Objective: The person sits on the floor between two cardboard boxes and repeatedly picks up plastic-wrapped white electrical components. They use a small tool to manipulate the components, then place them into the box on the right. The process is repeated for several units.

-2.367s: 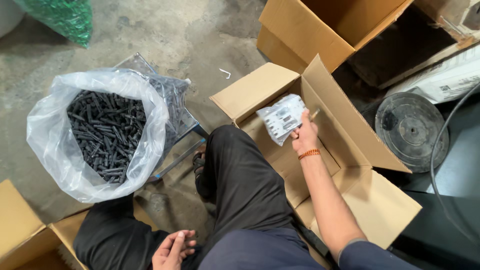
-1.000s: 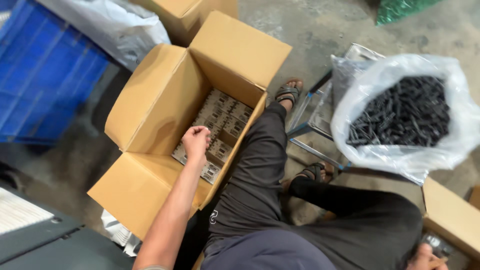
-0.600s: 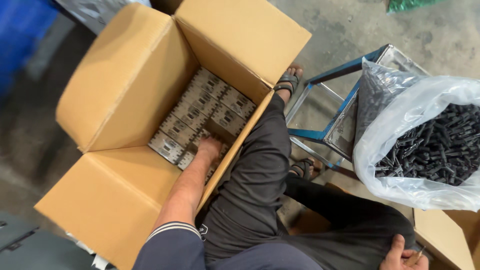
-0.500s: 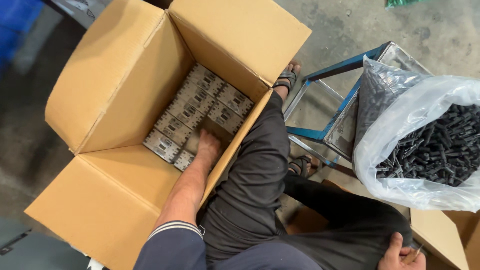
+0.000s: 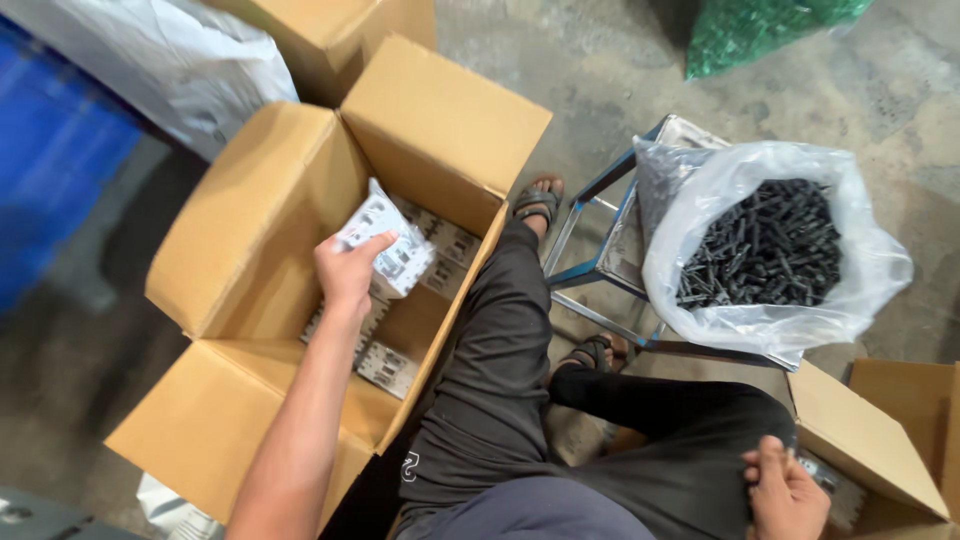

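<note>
Lifting a packet from the box

My left hand [image 5: 347, 272] grips a clear packet of grey parts [image 5: 385, 243] above the open cardboard box [image 5: 250, 230]; my right hand [image 5: 787, 492], fingers loosely curled and empty, rests on my knee.

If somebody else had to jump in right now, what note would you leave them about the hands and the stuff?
Left hand: gripping a clear bagged pack of small grey parts, lifted above the open cardboard box.
Right hand: resting on the right knee, holding nothing that can be seen.
Things: more packs lie in rows on the box bottom, with a gap where cardboard shows. A white bag of black parts sits on a blue metal stool to the right; a second box stands by the right hand.
Done: one pack is out of the rows.
Left: the pack is in hand, not set down anywhere.
</note>
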